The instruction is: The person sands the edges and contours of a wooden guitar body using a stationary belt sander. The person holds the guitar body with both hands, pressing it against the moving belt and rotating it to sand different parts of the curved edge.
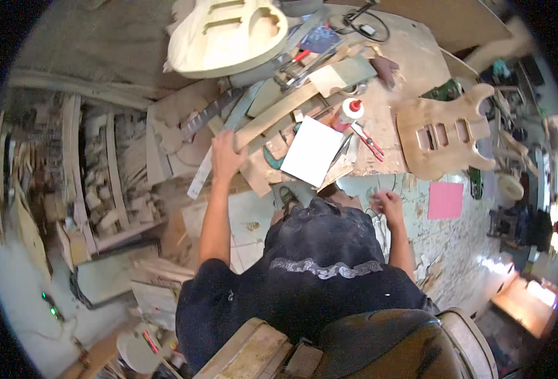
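Note:
My left hand [226, 155] is over the left part of the workbench, at the near end of a long wooden strip [279, 115]. Its thumb stands apart from the fingers, and a pale metal ruler [200, 179] sticks out beside the wrist. Whether the fingertips press on the strip or the ruler is unclear. Off the bench's front edge hangs my right hand [388, 206], fingers loosely bent and apart, with nothing visible in it. Between the hands lie a white sheet [312, 151], a glue bottle with a red cap [348, 115] and red-handled pliers [370, 144].
A pale guitar body [228, 41] is at the far left, a browner guitar body [443, 132] at the right. Clamps, offcuts and tools crowd the workbench [412, 47]. Wood-filled shelves [111, 170] stand left. A pink sheet [445, 200] is at the right.

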Demonstrator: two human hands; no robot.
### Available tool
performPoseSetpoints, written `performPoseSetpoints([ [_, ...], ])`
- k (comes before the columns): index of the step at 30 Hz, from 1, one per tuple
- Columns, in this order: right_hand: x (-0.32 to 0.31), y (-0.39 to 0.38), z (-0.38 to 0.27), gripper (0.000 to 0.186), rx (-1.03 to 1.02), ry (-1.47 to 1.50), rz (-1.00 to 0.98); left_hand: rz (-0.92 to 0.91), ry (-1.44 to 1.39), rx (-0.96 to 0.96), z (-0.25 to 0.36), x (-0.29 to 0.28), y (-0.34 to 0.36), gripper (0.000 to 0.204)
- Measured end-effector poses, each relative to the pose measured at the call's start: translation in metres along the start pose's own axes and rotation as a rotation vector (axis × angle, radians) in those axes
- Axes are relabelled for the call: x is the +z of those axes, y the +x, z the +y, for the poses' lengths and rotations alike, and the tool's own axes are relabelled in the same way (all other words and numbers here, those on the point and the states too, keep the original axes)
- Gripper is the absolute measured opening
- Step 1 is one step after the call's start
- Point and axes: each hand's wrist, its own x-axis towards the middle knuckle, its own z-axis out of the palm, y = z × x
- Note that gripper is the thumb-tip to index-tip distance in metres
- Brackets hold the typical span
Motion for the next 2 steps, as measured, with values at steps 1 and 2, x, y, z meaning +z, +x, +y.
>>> performPoseSetpoints([
  [1,0.0,0.011,-0.005,0.034,-0.007,0.045,0.017,-0.125,0.05,-0.049,0.011,0.003,0.007,0.082],
  [2,-0.004,0.026,-0.011,0.036,-0.013,0.086,0.03,-0.247,0.105,-0.103,0.02,0.007,0.012,0.085],
])
